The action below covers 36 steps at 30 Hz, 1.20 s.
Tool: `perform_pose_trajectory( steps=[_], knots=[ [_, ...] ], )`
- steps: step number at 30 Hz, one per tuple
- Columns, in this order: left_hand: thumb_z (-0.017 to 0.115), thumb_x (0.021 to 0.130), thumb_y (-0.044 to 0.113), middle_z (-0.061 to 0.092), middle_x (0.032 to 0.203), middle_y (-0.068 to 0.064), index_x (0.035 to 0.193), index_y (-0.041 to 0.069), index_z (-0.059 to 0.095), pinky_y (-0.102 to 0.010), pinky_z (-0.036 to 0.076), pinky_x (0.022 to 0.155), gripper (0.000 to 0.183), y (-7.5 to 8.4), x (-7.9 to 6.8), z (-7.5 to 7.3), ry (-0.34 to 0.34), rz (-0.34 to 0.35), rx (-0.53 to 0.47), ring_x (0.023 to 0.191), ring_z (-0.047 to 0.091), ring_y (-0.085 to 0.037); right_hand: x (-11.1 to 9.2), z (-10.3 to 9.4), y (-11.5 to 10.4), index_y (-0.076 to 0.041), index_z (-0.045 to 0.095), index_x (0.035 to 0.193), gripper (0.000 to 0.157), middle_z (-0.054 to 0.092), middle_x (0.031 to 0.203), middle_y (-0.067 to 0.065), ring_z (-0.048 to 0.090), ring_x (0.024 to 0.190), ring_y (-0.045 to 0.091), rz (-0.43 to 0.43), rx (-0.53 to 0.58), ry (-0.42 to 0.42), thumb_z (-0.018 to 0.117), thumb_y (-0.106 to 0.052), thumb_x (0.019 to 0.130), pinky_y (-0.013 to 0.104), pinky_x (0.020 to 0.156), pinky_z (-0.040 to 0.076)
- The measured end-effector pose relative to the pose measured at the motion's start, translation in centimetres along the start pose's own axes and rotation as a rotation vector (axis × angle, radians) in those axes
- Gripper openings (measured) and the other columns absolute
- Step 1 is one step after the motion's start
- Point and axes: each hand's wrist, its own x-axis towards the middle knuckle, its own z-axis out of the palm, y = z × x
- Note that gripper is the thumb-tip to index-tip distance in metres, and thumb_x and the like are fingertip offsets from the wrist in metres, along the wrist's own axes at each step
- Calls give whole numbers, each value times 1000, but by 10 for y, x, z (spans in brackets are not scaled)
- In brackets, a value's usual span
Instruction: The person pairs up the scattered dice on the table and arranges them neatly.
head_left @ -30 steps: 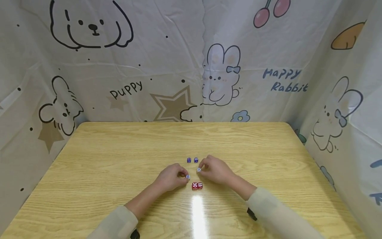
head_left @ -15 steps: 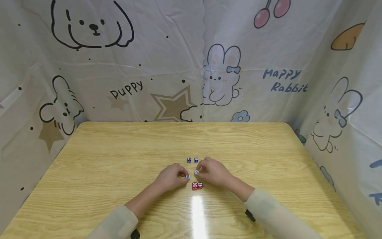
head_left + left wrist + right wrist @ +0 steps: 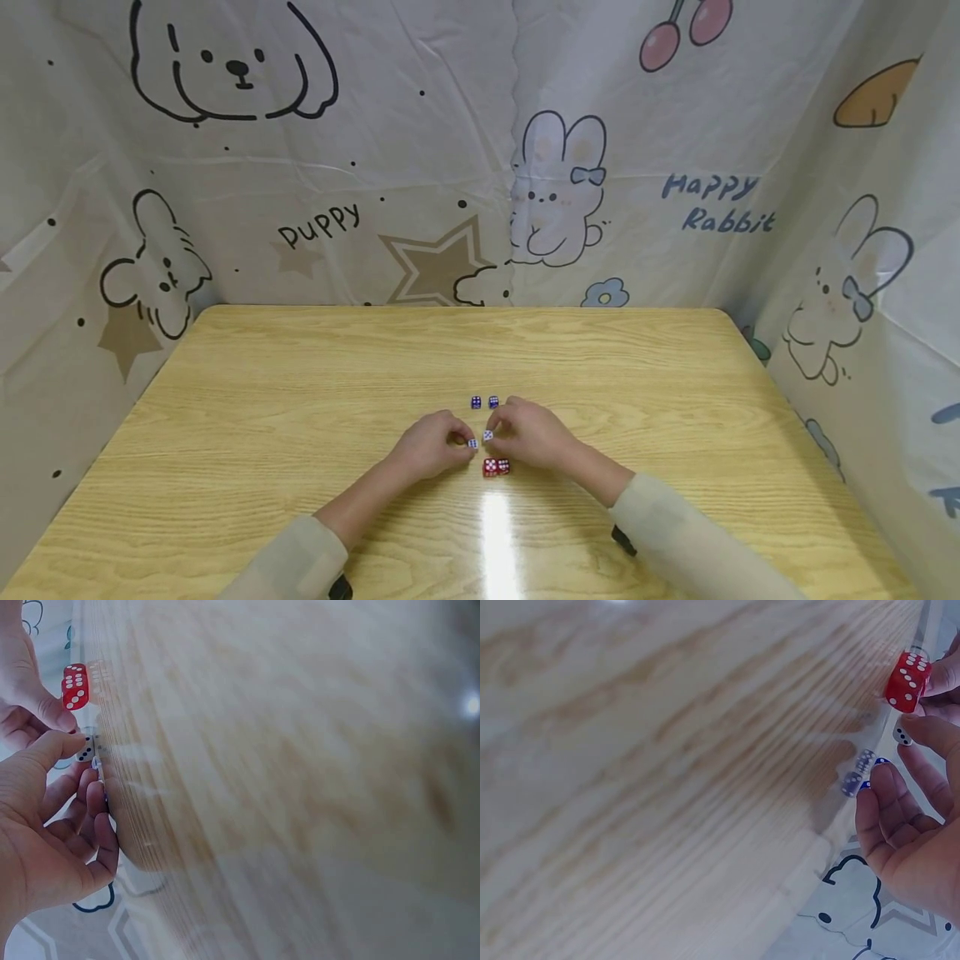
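Between thumb and finger, my left hand (image 3: 431,445) pinches a white die (image 3: 472,444) at the middle of the table. Facing it, my right hand (image 3: 536,433) pinches a second white die (image 3: 488,435), with a small gap between the two dice. Just nearer to me, two red dice (image 3: 491,467) sit side by side. Two blue dice (image 3: 476,402) stand a little apart from each other beyond the hands. In the right wrist view, the fingers partly cover the blue dice (image 3: 882,760), and a white die (image 3: 902,735) shows at the thumb tip.
The wood-grain table (image 3: 315,358) has a bright light reflection near its front. A printed fabric curtain (image 3: 420,167) hangs behind it and along both sides.
My right hand has moved left and slightly nearer with its white die, narrowing the gap to the other white die. My left hand, the red dice and the blue dice have stayed put.
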Motion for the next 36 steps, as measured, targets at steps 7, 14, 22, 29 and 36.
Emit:
perform_pose_trajectory(
  steps=[7, 14, 22, 29, 36],
  knots=[
    [69, 78, 21, 60, 84, 2, 86, 11, 71, -29, 46, 72, 13, 1, 0, 0, 1, -6, -13, 76, 53, -10, 2, 2, -1, -14, 67, 95, 19, 56, 85, -4, 52, 76, 8, -4, -3, -25, 69, -28, 82, 23, 66, 45],
    [69, 77, 21, 60, 83, 2, 85, 12, 71, -29, 45, 72, 12, 1, 1, 1, 3, -11, -21, 76, 52, -10, 3, 6, 2, -15, 68, 94, 18, 56, 84, -4, 52, 75, 7, 0, -3, -36, 69, -28, 83, 23, 65, 44],
    [69, 78, 21, 60, 84, 2, 84, 12, 71, -29, 45, 71, 11, 0, 1, 1, 0, -25, -33, 77, 53, -10, 4, 5, 0, -15, 67, 93, 16, 58, 86, -2, 52, 76, 8, 1, 13, -52, 70, -27, 83, 24, 66, 45],
    [69, 78, 21, 60, 84, 2, 84, 12, 71, -29, 45, 70, 12, 0, 1, 2, 7, -25, -29, 77, 53, -10, 5, 5, -1, -16, 67, 94, 17, 59, 87, -2, 53, 77, 9, 1, 2, -56, 70, -28, 82, 24, 66, 45],
    [70, 79, 22, 60, 85, 1, 85, 12, 71, -29, 46, 71, 12, 0, 1, 2, 2, -27, -38, 78, 54, -11, 5, 5, -1, -16, 67, 93, 17, 60, 87, -1, 53, 77, 9, 2, 6, -61, 70, -28, 82, 25, 67, 45]
  ],
)
